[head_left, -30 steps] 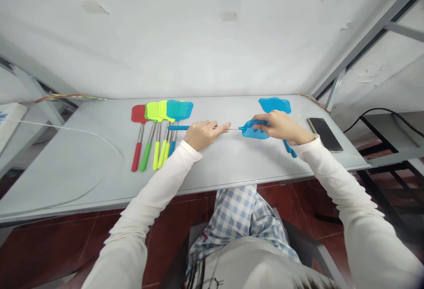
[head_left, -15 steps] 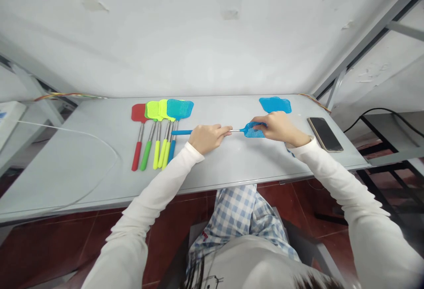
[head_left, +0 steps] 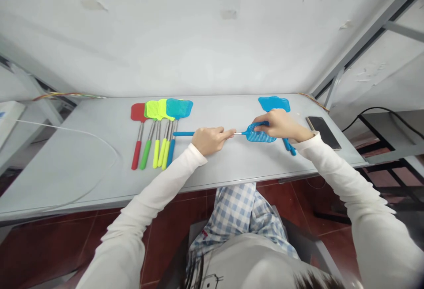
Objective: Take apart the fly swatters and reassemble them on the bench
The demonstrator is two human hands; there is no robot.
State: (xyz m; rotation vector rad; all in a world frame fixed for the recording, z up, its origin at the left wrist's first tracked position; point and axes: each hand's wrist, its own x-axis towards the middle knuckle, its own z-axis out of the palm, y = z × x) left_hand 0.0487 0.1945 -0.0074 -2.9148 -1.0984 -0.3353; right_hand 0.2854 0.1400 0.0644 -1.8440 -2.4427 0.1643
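A blue fly swatter (head_left: 262,136) lies crosswise between my hands, its mesh head to the right and its handle end to the left. My left hand (head_left: 212,139) is closed around the handle and metal shaft, partly hiding them. With thumb and fingers, my right hand (head_left: 277,124) pinches the upper edge of the mesh head. Just beyond the right hand, more blue fly swatters (head_left: 273,103) rest on the table, their handles showing below my wrist. Left of the held handle lies an overlapping row of several fly swatters (head_left: 153,110) in red, green, yellow and blue.
The grey table (head_left: 228,169) backs onto a white wall. A phone (head_left: 323,133) lies at its right side. A thin white cable (head_left: 99,138) curves over the left part, and metal frame bars (head_left: 361,37) rise on the right.
Both hands and the held swatter have shifted slightly right. More of its mesh head now shows, and the handles of the blue swatters at right have come into view.
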